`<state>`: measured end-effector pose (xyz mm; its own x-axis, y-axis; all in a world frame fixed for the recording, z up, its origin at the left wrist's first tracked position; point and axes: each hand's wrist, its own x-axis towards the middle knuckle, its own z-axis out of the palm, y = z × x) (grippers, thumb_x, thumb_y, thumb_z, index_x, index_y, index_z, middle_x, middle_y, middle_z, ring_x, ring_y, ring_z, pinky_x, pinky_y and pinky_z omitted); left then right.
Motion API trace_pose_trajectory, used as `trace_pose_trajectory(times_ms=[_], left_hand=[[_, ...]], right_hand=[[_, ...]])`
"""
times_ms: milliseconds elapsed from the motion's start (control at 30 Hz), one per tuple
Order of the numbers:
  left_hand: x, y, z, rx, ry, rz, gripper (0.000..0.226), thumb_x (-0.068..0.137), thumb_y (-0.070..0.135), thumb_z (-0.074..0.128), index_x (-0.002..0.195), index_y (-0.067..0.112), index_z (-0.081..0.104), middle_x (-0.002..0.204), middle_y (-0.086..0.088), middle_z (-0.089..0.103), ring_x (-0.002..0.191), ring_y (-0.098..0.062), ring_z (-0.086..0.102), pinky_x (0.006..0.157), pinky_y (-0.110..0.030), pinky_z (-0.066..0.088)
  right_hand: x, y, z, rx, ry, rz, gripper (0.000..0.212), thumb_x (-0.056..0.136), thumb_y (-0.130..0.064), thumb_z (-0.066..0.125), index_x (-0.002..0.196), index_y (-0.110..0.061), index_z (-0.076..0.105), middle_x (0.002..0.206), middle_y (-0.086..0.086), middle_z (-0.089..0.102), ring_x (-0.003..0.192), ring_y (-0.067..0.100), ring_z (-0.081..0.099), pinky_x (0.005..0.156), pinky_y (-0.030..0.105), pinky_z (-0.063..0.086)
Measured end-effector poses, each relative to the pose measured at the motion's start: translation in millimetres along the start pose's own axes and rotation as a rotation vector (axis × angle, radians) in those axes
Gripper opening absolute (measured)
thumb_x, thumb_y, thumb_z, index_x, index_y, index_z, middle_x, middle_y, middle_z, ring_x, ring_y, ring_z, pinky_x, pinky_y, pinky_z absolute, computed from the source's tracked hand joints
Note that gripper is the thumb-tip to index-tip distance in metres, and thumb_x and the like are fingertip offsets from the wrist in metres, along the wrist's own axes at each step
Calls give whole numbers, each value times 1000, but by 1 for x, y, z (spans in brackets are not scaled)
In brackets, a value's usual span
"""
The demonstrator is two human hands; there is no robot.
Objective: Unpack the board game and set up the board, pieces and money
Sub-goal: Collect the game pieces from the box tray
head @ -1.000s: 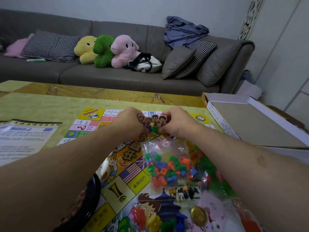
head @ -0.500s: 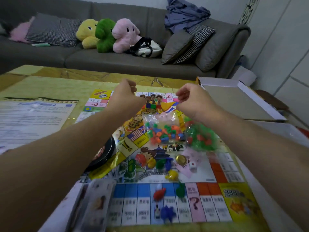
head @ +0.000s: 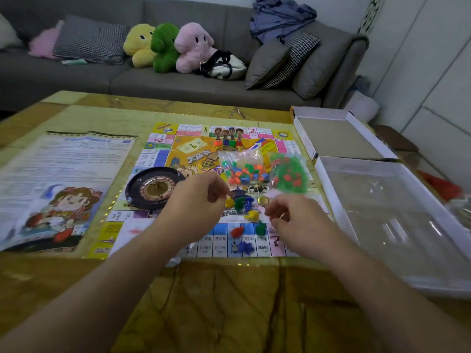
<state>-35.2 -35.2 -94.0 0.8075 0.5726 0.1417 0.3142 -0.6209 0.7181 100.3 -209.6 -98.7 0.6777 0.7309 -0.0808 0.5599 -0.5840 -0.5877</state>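
Both hands above the game board [head: 163, 159]

Left hand [head: 196, 200] and right hand [head: 293, 215] hover with loosely curled fingers (holding nothing I can see); four figures [head: 226, 136] stand at the board's far edge.

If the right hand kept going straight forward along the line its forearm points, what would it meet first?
Probably the gold coin lying on the board just past the right hand, with the loose coloured pieces beside it; beyond those, the bag of green and red pieces. Height above the board is unclear.
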Motion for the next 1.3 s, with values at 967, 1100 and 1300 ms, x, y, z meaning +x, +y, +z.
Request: trace_pose_trajectory(times_ms=[967,1100,1300], left_hand=[[30,-18,3,-772,46,-446,13,96,-3,66,108,0,70,85,-16,79,83,-30,79,82,-41,64],[32,-21,1,-729,52,-466,18,95,-4,67,112,2,70,83,-10,80,80,-22,80,71,-27,64],[36,-22,-2,-446,97,-364,11,94,10,73,103,16,77,82,0,79,75,-15,78,71,-31,64]], right_hand=[[60,-20,33,-128,159,-176,18,97,-32,73,115,-31,70,124,-14,55,122,8,42,106,30,37],[60,-13,42,-257,98,-158,11,98,-31,71,107,-27,73,122,-13,59,124,13,40,112,36,36],[62,-19,20,115,206,-106,6,99,-22,70,97,-28,69,96,-16,68,90,-2,63,75,15,48]])
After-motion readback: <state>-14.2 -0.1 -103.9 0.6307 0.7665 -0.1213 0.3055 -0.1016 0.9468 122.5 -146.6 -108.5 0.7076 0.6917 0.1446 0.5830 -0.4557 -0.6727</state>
